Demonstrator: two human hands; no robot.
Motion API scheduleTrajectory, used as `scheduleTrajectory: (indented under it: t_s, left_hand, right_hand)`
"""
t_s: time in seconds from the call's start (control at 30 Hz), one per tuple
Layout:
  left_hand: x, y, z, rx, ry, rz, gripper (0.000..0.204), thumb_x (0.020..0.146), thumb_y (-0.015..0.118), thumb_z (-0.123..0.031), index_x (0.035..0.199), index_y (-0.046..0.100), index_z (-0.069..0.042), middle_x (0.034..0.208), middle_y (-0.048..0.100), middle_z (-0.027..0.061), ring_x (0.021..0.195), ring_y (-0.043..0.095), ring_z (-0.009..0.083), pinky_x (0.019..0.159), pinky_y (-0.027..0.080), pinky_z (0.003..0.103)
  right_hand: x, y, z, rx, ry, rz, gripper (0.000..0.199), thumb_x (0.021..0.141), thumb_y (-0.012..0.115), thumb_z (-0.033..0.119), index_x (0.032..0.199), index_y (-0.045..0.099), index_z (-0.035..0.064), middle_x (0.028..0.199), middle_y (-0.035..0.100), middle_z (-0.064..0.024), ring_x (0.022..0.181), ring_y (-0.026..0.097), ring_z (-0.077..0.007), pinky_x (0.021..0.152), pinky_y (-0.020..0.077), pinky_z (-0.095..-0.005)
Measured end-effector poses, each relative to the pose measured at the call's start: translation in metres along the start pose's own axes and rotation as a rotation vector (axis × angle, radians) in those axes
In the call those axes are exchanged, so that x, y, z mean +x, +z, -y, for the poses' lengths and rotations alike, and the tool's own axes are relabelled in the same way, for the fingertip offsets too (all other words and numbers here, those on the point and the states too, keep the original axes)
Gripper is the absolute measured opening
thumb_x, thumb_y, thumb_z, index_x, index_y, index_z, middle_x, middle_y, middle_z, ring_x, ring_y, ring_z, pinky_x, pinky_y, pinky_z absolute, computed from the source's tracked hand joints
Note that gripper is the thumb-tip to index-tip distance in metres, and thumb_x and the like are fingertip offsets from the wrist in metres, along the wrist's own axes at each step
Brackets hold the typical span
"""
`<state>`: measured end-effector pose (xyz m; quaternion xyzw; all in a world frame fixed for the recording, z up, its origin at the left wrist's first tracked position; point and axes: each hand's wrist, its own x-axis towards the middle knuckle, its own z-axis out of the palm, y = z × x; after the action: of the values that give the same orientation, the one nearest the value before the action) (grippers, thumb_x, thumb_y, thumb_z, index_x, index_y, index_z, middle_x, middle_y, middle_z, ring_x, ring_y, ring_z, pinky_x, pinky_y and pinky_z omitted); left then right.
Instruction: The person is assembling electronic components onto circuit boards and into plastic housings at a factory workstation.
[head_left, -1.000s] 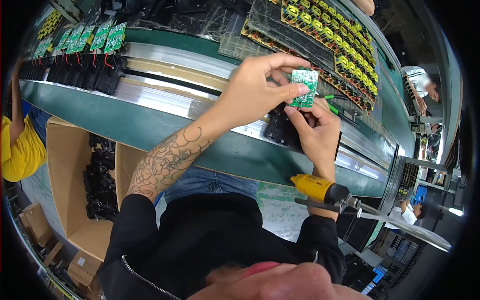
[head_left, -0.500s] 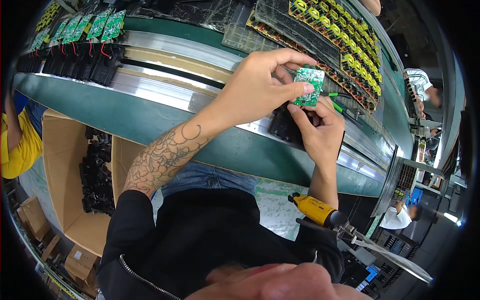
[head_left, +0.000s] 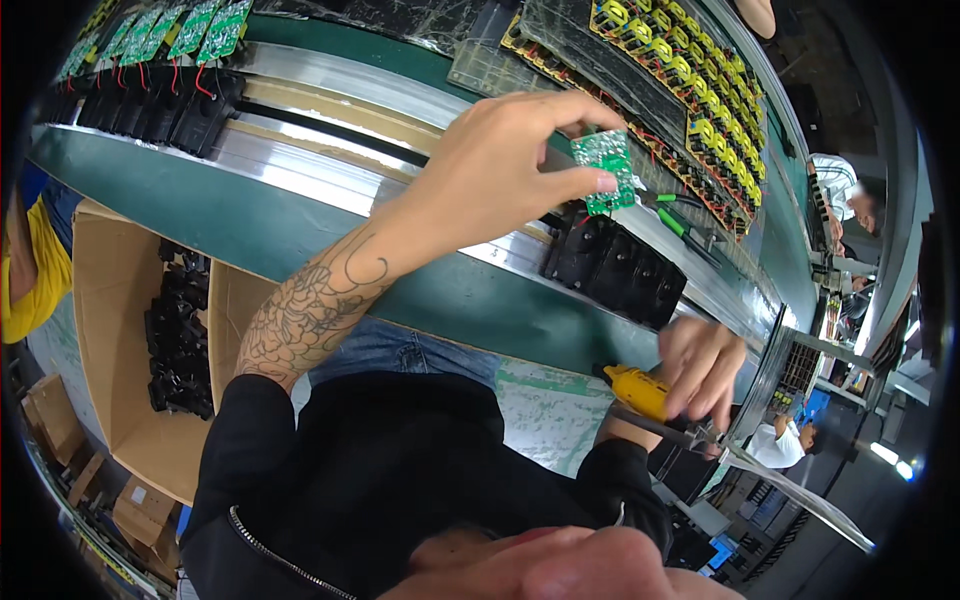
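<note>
On the table [head_left: 210, 200], cases [head_left: 203, 120] line the left, boards [head_left: 222, 32] behind them; further housings [head_left: 620, 268] lie right of centre, coil panels [head_left: 712, 105] behind those. A circuit board [head_left: 603, 160] is in the left hand [head_left: 510, 155]. Before the table: parts [head_left: 180, 345] in a box [head_left: 115, 330] at left, a tool [head_left: 638, 391] at right.

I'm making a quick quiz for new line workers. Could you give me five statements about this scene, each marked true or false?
1. The left hand holds a green circuit board. True.
2. The right hand grips that board too. False: it is away from the board, at the yellow tool.
3. The cardboard box contains black parts. True.
4. The wires at the upper left are blue. False: they are red.
5. Rows of yellow components show at the upper right. True.
</note>
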<state>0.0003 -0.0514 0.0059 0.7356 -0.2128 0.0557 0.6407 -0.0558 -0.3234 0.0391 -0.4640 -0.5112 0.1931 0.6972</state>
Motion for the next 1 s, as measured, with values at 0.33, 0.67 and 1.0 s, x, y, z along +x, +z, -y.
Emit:
scheduleTrajectory:
  t_s: [0.33, 0.67, 1.0]
  left_hand:
    - [-0.003, 0.002, 0.003, 0.155, 0.061, -0.028, 0.036, 0.078, 0.081, -0.013, 0.113, 0.071, -0.012, 0.091, 0.066, 0.0005, 0.065, 0.042, 0.0092, 0.056, 0.038, 0.022]
    - [-0.004, 0.000, 0.001, 0.214, 0.008, -0.036, 0.038, 0.076, 0.081, -0.013, 0.112, 0.070, -0.012, 0.091, 0.066, -0.0002, 0.066, 0.043, 0.0106, 0.057, 0.039, 0.023]
    - [-0.005, -0.001, 0.003, 0.240, 0.002, -0.044, 0.037, 0.076, 0.081, -0.016, 0.111, 0.069, -0.011, 0.090, 0.066, -0.0001, 0.067, 0.045, 0.0115, 0.057, 0.040, 0.024]
  right_hand:
    - [0.036, 0.047, -0.008, -0.678, 0.036, -0.334, 0.026, 0.075, 0.077, 0.027, 0.089, 0.066, 0.0079, 0.095, 0.072, -0.0126, 0.064, 0.059, -0.0158, 0.054, 0.0453, -0.0239]
    - [0.050, 0.029, -0.051, -1.167, 0.073, -1.130, 0.028, 0.074, 0.064, 0.008, 0.101, 0.057, 0.0006, 0.094, 0.069, -0.0209, 0.085, 0.066, -0.0281, 0.086, 0.0518, -0.0364]
    - [0.040, 0.028, -0.050, -1.172, 0.206, -1.096, 0.034, 0.075, 0.065, 0.010, 0.106, 0.058, -0.0014, 0.100, 0.069, -0.0243, 0.084, 0.067, -0.0277, 0.081, 0.0538, -0.0336]
